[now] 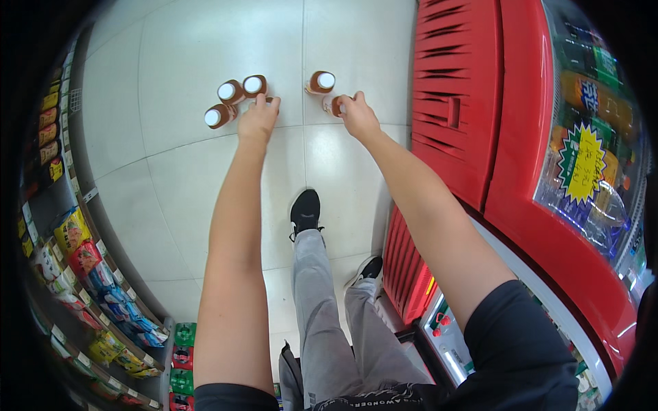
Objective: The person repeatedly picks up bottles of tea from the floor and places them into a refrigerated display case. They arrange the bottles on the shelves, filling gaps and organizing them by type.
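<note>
Several brown drink bottles with white caps stand on the tiled floor in front of me. My left hand (pixel 259 115) has its fingers around the top of one bottle (pixel 269 100), whose cap is mostly hidden. Beside it stand a bottle (pixel 253 86), another bottle (pixel 230 92) and an outer bottle (pixel 218 117). Over on the right, my right hand (pixel 357 114) grips the top of a bottle (pixel 333 106). Just beyond that one is a further bottle (pixel 321 82), untouched by either hand.
A red drinks cooler (pixel 455 92) with bottles behind glass runs along the right. Shelves of packaged snacks (pixel 85 257) curve along the left. Green and red bottle packs (pixel 182 354) are at the lower left. My black shoe (pixel 305 208) is on the floor tiles.
</note>
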The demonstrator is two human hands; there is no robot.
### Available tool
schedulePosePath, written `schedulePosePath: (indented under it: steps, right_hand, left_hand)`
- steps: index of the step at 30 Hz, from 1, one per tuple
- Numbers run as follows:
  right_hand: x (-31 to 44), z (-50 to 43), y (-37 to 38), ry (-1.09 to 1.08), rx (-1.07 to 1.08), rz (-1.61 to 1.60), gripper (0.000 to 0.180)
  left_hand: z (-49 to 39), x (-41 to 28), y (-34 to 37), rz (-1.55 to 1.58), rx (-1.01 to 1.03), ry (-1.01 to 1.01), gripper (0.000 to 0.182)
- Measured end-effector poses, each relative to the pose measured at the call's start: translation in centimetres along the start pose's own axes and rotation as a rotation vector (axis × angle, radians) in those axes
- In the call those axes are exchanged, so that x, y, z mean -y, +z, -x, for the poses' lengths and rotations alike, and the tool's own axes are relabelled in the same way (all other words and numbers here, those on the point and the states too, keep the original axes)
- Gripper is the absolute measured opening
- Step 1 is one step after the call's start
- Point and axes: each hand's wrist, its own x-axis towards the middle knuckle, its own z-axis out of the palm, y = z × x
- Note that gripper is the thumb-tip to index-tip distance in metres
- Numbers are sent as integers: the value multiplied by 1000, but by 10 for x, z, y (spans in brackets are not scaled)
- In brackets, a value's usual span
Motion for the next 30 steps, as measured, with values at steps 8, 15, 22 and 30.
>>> schedulePosePath:
  steps: [8,15,22,30]
  right_hand:
    - [29,47,-174,-268,316,203,36]
    - [126,182,-474,-232,482,99,26]
    - [207,428,-765,-163,295,244,32]
    - [255,782,-950,-230,-44,331,52]
  left_hand:
    - [46,-44,-166,6,294,289,49]
    - [178,-160,-470,431,451,452,49]
    - [362,-275,-760,445,273,507,40]
    - [599,-387,-969,361,82,838,54]
